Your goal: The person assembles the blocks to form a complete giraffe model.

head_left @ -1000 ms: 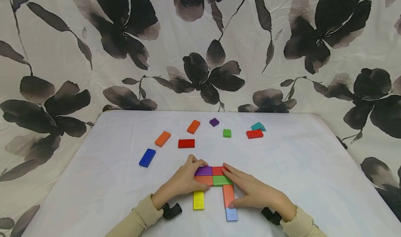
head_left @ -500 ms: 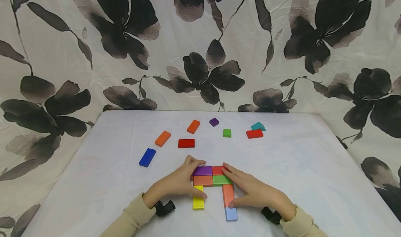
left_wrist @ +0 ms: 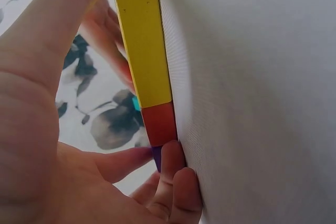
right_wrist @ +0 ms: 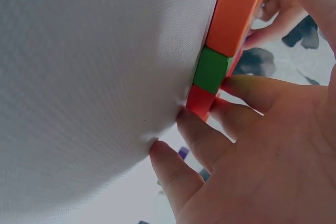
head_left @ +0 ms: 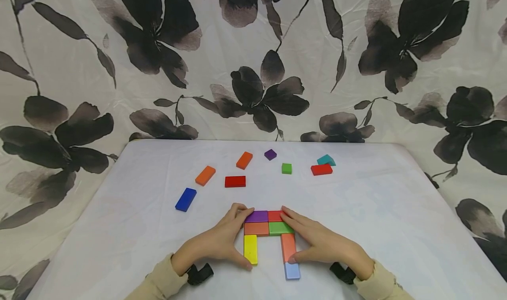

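Observation:
Flat coloured blocks form a table-like shape on the white table. Its top rows are a purple block (head_left: pixel 256 216), a red block (head_left: pixel 275 216), an orange block (head_left: pixel 256 228) and a green block (head_left: pixel 280 227). Under the left end stands a yellow block (head_left: pixel 250 249); under the right, a salmon block (head_left: pixel 288 246) with a light blue block (head_left: pixel 292 271) below it. My left hand (head_left: pixel 217 239) lies along the left side, fingertips at the purple block, thumb at the yellow block's lower end. My right hand (head_left: pixel 326 242) touches the right side, thumb by the salmon block's lower end.
Loose blocks lie farther back: a blue block (head_left: pixel 185 199), a dark red block (head_left: pixel 235 181), two orange ones, a small purple block (head_left: pixel 270 154), a green cube (head_left: pixel 287 168), and a teal triangular block (head_left: pixel 326 160) beside a red one. A floral cloth (head_left: pixel 237 49) hangs behind the table.
My left thumb has slid from below the orange block down to the yellow block's lower end, and the left hand has moved left and nearer. The yellow block now meets the orange one. Right hand unchanged.

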Motion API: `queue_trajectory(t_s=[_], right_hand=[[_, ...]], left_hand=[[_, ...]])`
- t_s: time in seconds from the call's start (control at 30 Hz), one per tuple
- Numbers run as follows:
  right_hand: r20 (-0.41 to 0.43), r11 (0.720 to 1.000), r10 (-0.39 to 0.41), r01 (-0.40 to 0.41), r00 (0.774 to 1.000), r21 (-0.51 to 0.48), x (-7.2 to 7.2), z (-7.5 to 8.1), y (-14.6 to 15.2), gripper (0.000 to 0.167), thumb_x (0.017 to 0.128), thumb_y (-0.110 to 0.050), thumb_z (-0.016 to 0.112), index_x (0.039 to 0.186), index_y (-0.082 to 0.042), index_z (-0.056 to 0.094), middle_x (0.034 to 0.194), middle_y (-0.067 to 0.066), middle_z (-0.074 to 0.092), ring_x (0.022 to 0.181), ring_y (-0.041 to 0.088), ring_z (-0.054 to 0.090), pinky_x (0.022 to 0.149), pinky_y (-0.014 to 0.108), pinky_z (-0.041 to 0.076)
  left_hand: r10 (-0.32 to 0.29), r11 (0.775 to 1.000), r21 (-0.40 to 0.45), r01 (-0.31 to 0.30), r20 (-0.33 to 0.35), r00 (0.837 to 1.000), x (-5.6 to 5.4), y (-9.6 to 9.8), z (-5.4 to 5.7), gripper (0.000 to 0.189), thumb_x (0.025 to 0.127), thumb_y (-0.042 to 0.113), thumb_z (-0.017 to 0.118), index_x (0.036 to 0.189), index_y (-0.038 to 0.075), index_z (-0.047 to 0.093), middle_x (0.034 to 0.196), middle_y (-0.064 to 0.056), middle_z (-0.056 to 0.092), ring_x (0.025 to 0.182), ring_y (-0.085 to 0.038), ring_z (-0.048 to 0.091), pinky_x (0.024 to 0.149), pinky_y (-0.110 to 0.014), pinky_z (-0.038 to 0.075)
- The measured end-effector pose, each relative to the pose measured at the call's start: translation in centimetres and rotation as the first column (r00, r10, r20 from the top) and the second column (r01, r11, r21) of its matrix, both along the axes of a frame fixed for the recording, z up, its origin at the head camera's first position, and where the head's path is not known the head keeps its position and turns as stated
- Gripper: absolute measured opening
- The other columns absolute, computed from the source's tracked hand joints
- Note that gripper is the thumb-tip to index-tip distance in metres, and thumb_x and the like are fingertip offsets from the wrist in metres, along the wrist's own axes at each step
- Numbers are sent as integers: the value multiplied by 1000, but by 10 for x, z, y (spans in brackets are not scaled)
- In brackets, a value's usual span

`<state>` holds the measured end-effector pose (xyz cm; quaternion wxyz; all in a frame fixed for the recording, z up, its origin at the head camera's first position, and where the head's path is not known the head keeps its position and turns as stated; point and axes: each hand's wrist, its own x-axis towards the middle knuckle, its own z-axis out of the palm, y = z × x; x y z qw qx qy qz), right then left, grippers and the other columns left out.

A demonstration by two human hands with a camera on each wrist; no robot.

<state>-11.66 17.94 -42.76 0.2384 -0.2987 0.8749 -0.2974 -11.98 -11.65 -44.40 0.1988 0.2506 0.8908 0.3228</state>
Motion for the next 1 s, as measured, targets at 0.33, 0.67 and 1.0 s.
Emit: queue_trajectory(t_s=[0.33, 0.67, 1.0], right_hand=[[9, 1000, 2, -2, 1000, -6, 0, 1, -1, 98, 84, -51, 74, 160, -23, 19, 166, -4, 12, 149, 24, 20, 112, 58, 29], [10, 1000, 0, 0, 1000, -7, 0, 1, -1, 98, 84, -51, 75, 160, -22, 20, 166, -4, 12, 149, 25, 20, 112, 59, 28], [2, 1000, 9, -9, 1000, -5, 0, 0, 0, 98, 85, -52, 74, 160, -22, 19, 166, -5, 11, 149, 23, 19, 112, 57, 28]], left_hand=[[10, 999, 46, -12, 38, 999, -1, -2, 1, 120, 64, 55, 89, 156, 10, 26, 148, -6, 22, 131, -21, 36, 109, -43, 38], [87, 974, 212, -84, -6, 996, -22, -22, 3, 54, 89, 36, 75, 134, 13, 57, 121, -2, 49, 92, -16, 54, 72, -24, 48], [179, 944, 299, -139, -110, 978, -54, -39, 5, 28, 95, 27, 69, 117, 10, 68, 103, 6, 67, 93, -16, 59, 82, -33, 51]])
